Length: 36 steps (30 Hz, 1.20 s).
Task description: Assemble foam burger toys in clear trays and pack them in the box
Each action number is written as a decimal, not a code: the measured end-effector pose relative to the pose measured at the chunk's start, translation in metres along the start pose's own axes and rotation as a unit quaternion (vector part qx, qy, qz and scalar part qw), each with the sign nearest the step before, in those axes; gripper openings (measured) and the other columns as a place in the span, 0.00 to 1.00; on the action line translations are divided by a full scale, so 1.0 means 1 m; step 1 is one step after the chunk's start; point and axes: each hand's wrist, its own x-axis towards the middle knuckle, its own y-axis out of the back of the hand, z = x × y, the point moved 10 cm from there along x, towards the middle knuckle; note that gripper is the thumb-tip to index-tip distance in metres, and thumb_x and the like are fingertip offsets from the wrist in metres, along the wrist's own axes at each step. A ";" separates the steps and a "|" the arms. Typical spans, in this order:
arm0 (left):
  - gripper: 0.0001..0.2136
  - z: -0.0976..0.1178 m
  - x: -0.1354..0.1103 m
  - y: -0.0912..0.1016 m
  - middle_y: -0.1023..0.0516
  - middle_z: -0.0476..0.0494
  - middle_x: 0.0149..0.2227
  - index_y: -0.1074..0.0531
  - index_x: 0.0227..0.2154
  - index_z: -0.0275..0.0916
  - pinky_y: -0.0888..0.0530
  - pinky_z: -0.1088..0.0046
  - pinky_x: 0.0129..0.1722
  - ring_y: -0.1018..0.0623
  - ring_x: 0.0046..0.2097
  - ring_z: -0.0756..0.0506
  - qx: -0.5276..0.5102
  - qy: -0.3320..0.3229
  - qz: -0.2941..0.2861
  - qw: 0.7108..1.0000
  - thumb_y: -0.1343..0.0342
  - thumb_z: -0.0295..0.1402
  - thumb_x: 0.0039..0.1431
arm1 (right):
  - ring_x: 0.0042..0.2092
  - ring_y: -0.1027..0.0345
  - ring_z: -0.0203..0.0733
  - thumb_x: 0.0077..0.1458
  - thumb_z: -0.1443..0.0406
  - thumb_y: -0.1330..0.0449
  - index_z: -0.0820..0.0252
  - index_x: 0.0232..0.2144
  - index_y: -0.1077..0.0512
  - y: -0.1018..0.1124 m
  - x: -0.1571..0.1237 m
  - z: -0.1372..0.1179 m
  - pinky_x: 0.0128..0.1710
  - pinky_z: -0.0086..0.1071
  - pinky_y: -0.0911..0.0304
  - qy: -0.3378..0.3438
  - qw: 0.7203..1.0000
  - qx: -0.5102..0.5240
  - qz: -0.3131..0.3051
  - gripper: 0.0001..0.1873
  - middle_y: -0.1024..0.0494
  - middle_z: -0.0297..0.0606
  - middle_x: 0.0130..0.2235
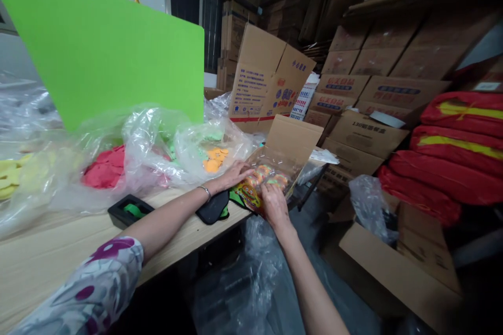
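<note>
At the table's right end stands an open cardboard box (pixel 295 135) with several clear-wrapped, multicoloured round pieces (pixel 265 170) inside. A bright printed packet (pixel 248 196) with a cartoon face lies at its near side. My left hand (pixel 234 175) rests on the left of the packet and the round pieces, its fingers stretched out. My right hand (pixel 274 204) is closed at the packet's right edge, fingertips bent over by the round pieces. What lies under my fingers is partly hidden. A black pouch-like item (pixel 212 208) lies just below my left wrist.
Clear plastic bags hold red pieces (pixel 105 167), orange pieces (pixel 215 159) and yellow pieces on the table (pixel 173 267). A black tape holder (pixel 129 210) sits beside my left forearm. A green board (pixel 118 57) rises behind. Cartons, red bundles (pixel 444 172) and an open carton (pixel 393 261) stand right.
</note>
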 end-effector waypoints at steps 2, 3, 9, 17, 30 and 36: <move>0.23 0.001 -0.005 -0.003 0.34 0.39 0.54 0.28 0.44 0.40 0.44 0.65 0.60 0.36 0.58 0.40 -0.004 0.001 -0.037 0.999 0.40 0.48 0.48 | 0.40 0.35 0.49 0.55 0.76 0.52 0.68 0.40 0.29 -0.004 0.001 0.000 0.40 0.39 0.39 0.004 1.000 0.012 -0.021 0.14 0.25 0.50 0.36; 0.23 0.001 -0.007 -0.004 0.36 0.39 0.56 0.27 0.42 0.40 0.44 0.65 0.61 0.38 0.59 0.40 -0.006 0.000 -0.051 0.999 0.37 0.47 0.44 | 0.40 0.35 0.49 0.55 0.76 0.52 0.68 0.41 0.29 -0.005 0.002 -0.001 0.41 0.39 0.39 0.008 0.999 0.017 -0.032 0.15 0.25 0.50 0.37; 0.16 0.000 -0.008 -0.003 0.36 0.38 0.56 0.26 0.30 0.38 0.46 0.62 0.61 0.41 0.61 0.38 -0.017 -0.015 -0.057 0.998 0.36 0.45 0.43 | 0.45 0.36 0.47 0.54 0.76 0.51 0.68 0.48 0.32 -0.001 0.006 -0.003 0.47 0.39 0.41 0.056 0.995 0.038 -0.073 0.19 0.27 0.51 0.44; 0.14 0.001 -0.009 0.003 0.29 0.37 0.46 0.29 0.27 0.37 0.39 0.63 0.56 0.32 0.53 0.40 -0.018 -0.043 -0.006 0.999 0.38 0.43 0.48 | 0.61 0.51 0.56 0.58 0.60 0.46 0.61 0.46 0.28 0.018 -0.012 0.035 0.56 0.51 0.51 -0.023 0.999 0.026 0.018 0.16 0.36 0.52 0.57; 0.14 0.007 -0.017 0.006 0.32 0.36 0.51 0.32 0.28 0.39 0.42 0.61 0.59 0.35 0.57 0.37 -0.037 -0.010 0.054 0.998 0.39 0.45 0.49 | 0.61 0.50 0.54 0.59 0.70 0.52 0.61 0.52 0.34 0.006 -0.023 0.036 0.50 0.47 0.40 -0.071 0.996 0.018 0.045 0.20 0.39 0.51 0.59; 0.16 -0.001 -0.017 -0.001 0.39 0.37 0.59 0.32 0.32 0.39 0.47 0.59 0.61 0.41 0.61 0.34 -0.098 0.030 0.071 0.992 0.39 0.46 0.48 | 0.62 0.53 0.54 0.58 0.71 0.53 0.63 0.49 0.31 0.009 -0.025 0.040 0.51 0.46 0.41 -0.085 0.992 0.019 0.091 0.18 0.37 0.51 0.58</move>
